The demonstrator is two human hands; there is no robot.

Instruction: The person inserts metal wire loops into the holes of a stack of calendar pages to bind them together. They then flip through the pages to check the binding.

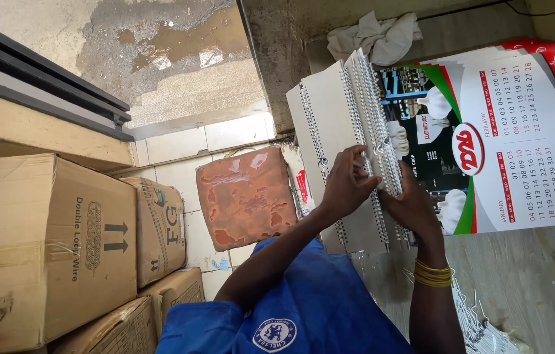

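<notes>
Blue shirt (303, 308) — nearest, at the lower edge. Right wrist: gold bangles (433, 273). Left hand (346, 187) and right hand (415, 206) — close together, fingers pinched on the wire spiral binding (382, 141) of a stack of wall calendars (520, 131), which lies on the grey worktop (539, 282). Left: cardboard boxes (48, 242), reddish block (246, 196). Farthest: crumpled white cloth (376, 36), wet concrete floor (172, 46).
</notes>
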